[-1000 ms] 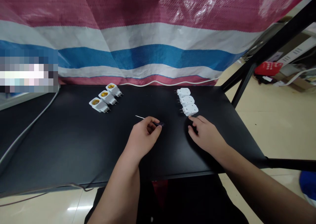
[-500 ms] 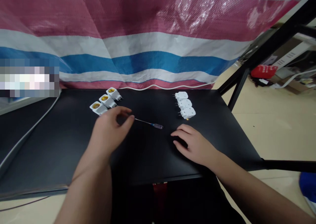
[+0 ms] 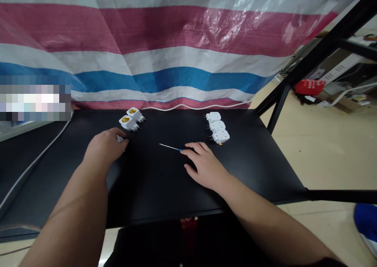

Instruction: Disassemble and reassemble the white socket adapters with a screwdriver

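My left hand (image 3: 104, 147) is closed around a white plug-in lamp socket (image 3: 119, 138), mostly hidden by my fingers. Just beyond it, two more white lamp sockets (image 3: 129, 122) with brass-coloured threaded insides stand side by side, their metal pins pointing right. A screwdriver (image 3: 169, 146) lies on the black table, its thin shaft pointing left. The fingertips of my right hand (image 3: 202, 163) are over its handle, covering most of it, with the thumb apart from the fingers. Behind that hand, three white plug pieces (image 3: 217, 126) with pins sit in a row; a small brass-coloured bit (image 3: 220, 143) is at the nearest one.
The black table (image 3: 147, 192) stands against a striped plastic sheet (image 3: 176, 31). A white cable (image 3: 176, 106) runs along its back edge, another cable (image 3: 35, 157) along the left. Black metal frame bars (image 3: 294, 78) rise at the right.
My left hand has moved left and closed on the nearest lamp socket of the left group. My right hand has moved left from beside the screwdriver to over its handle.
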{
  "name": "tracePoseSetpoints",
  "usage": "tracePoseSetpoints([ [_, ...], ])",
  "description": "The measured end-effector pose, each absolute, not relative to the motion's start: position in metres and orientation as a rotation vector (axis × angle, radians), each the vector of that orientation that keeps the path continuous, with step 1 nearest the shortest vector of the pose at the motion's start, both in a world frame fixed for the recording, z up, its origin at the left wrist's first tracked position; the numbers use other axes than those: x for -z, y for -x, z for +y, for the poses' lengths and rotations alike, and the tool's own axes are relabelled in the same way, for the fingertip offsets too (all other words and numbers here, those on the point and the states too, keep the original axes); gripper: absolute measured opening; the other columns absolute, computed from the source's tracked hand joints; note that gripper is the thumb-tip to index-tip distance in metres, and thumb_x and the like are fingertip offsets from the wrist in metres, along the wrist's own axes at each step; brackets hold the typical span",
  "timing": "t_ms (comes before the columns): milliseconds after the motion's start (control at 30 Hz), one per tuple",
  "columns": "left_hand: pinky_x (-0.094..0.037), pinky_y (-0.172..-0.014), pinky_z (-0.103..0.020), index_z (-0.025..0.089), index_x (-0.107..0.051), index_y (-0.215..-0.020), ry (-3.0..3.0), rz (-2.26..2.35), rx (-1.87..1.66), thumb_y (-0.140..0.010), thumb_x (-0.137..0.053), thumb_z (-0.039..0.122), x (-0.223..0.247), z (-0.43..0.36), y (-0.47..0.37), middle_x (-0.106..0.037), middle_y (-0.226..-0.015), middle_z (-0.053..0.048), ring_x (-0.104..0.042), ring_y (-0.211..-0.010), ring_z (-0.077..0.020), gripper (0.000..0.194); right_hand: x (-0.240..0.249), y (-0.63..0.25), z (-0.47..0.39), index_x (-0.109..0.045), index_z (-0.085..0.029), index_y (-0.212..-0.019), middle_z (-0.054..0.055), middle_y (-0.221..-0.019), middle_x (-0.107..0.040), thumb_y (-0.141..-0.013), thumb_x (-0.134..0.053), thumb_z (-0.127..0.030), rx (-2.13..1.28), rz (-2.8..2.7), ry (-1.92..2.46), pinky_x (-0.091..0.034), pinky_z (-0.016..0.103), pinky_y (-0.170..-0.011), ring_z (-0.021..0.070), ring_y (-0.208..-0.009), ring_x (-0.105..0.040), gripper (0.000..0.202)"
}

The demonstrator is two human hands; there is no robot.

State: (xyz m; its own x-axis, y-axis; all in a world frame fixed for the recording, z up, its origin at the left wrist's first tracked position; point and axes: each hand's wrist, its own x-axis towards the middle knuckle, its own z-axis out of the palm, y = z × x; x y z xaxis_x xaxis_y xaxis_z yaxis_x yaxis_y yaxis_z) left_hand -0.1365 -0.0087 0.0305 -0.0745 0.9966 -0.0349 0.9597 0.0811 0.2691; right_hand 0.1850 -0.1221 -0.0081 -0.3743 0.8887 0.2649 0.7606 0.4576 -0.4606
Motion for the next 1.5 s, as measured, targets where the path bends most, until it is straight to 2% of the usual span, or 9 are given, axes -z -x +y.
tracePoseSetpoints([
  [233, -0.041, -0.079, -0.032, 0.021, -0.073, -0.106, -2.039, 2.062, -0.299, -0.083, -0.077, 0.051, -0.032, -0.047, 0.133, -0.07, -0.091, -0.008, -0.065, -0.094, -0.0319, 0.038, 0.016, -0.185, -0.116, -0.069, -0.022, -0.103, 0.007, -0.104, -0.074, -0.097, -0.063, -0.013, -0.37, -2.172, 1.446, -0.056, 0.045, -0.094, 0.028, -0.102, -0.064, 0.012],
  [400, -0.045, -0.07, -0.032, 0.026, -0.076, -0.099, -1.695, 1.904, -0.482, -0.083, -0.078, 0.065, -0.036, -0.08, 0.104, -0.072, -0.077, -0.002, -0.068, -0.075, -0.0257, 0.043, 0.019, -0.188, -0.118, -0.064, -0.024, -0.097, 0.005, -0.095, -0.069, -0.094, -0.063, -0.012, -0.38, -2.088, 1.505, -0.054, 0.039, -0.085, 0.0253, -0.092, -0.063, 0.012],
  [500, -0.049, -0.071, -0.029, 0.022, -0.07, -0.1, -1.403, 1.573, -0.833, -0.084, -0.08, 0.063, -0.028, -0.088, 0.083, -0.074, -0.084, -0.002, -0.069, -0.078, -0.0203, 0.045, 0.019, -0.195, -0.12, -0.064, -0.025, -0.099, 0.004, -0.097, -0.07, -0.095, -0.063, -0.017, -0.502, -1.876, 1.493, -0.056, 0.036, -0.079, 0.0207, -0.084, -0.067, 0.008],
  [633, -0.052, -0.075, -0.026, 0.022, -0.052, -0.095, -1.131, 1.22, -1.094, -0.081, -0.087, 0.043, -0.018, -0.088, 0.052, -0.076, -0.102, -0.005, -0.071, -0.087, -0.0165, 0.044, 0.021, -0.206, -0.118, -0.063, -0.024, -0.099, 0.002, -0.085, -0.071, -0.095, -0.069, -0.032, -0.66, -1.517, 1.404, -0.057, 0.033, -0.071, 0.019, -0.075, -0.07, 0.011],
  [733, -0.054, -0.074, -0.026, 0.024, -0.046, -0.097, -1.146, 1.119, -1.126, -0.07, -0.09, 0.028, -0.014, -0.09, 0.03, -0.07, -0.104, -0.001, -0.069, -0.086, -0.015, 0.052, 0.019, -0.212, -0.115, -0.06, -0.024, -0.106, 0.005, -0.093, -0.075, -0.095, -0.069, -0.037, -0.634, -1.299, 1.358, -0.06, 0.034, -0.073, 0.0201, -0.08, -0.074, 0.019],
  [967, -0.049, -0.075, -0.027, 0.023, -0.052, -0.1, -1.501, 1.091, -0.901, -0.071, -0.077, 0.013, -0.009, -0.1, -0.003, -0.064, -0.096, 0.002, -0.062, -0.082, -0.0135, 0.04, -0.004, -0.211, -0.108, -0.042, -0.028, -0.13, 0.012, -0.117, -0.077, -0.104, -0.056, -0.038, -0.469, -1.104, 1.288, -0.065, 0.044, -0.093, 0.0255, -0.115, -0.077, 0.031],
  [1100, -0.048, -0.073, -0.027, 0.022, -0.059, -0.108, -1.529, 1.014, -0.772, -0.071, -0.077, 0.013, -0.005, -0.096, 0.0, -0.061, -0.099, 0.001, -0.06, -0.081, -0.0133, 0.042, -0.017, -0.202, -0.101, -0.038, -0.03, -0.127, 0.007, -0.116, -0.074, -0.106, -0.056, -0.037, -0.589, -1.034, 1.161, -0.067, 0.045, -0.093, 0.0225, -0.107, -0.08, 0.029],
  [1267, -0.051, -0.081, -0.031, 0.02, -0.07, -0.116, -1.526, 0.973, -0.677, -0.069, -0.083, 0.016, -0.001, -0.088, 0.009, -0.068, -0.106, -0.004, -0.065, -0.089, -0.0171, 0.048, -0.028, -0.192, -0.095, -0.049, -0.028, -0.121, 0.0, -0.105, -0.074, -0.102, -0.07, -0.032, -0.674, -1.098, 1.0, -0.069, 0.034, -0.08, 0.0159, -0.085, -0.079, 0.029],
  [1500, -0.052, -0.087, -0.033, 0.022, -0.078, -0.12, -1.61, 0.965, -0.601, -0.076, -0.079, 0.014, -0.008, -0.088, 0.013, -0.077, -0.113, -0.004, -0.069, -0.095, -0.0197, 0.045, -0.037, -0.183, -0.102, -0.06, -0.028, -0.125, 0.003, -0.112, -0.077, -0.1, -0.073, -0.02, -0.772, -1.384, 0.911, -0.068, 0.036, -0.088, 0.0196, -0.103, -0.079, 0.029],
])
